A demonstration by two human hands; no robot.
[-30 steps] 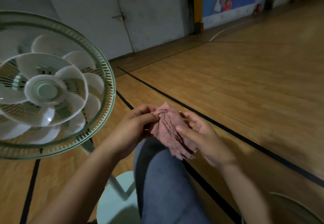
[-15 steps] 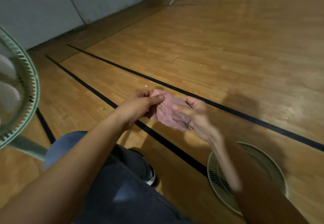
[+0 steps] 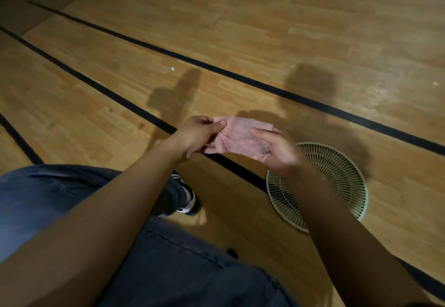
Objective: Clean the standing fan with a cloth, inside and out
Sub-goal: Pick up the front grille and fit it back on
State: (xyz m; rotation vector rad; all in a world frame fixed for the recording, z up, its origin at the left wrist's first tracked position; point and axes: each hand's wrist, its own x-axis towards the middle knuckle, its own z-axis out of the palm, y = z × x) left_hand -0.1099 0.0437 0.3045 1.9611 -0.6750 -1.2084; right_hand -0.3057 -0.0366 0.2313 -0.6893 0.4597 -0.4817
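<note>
A pink cloth point(image 3: 240, 138) is stretched flat between both hands above the wooden floor. My left hand point(image 3: 197, 136) pinches its left edge between thumb and fingers. My right hand point(image 3: 277, 149) holds the right side, thumb on top and fingers underneath. A pale green fan grille point(image 3: 337, 181) lies flat on the floor just below and to the right of my right hand, partly hidden by my right forearm. The standing fan itself is out of view.
Black court lines point(image 3: 240, 75) cross the wooden floor diagonally. My legs in dark blue trousers point(image 3: 168, 270) fill the bottom, with a black and white shoe point(image 3: 187, 201) on the floor under my left forearm.
The view has swung right and down, so the standing fan has left the frame and the grille on the floor shows fully. The bunched cloth has been spread flatter between my hands.
</note>
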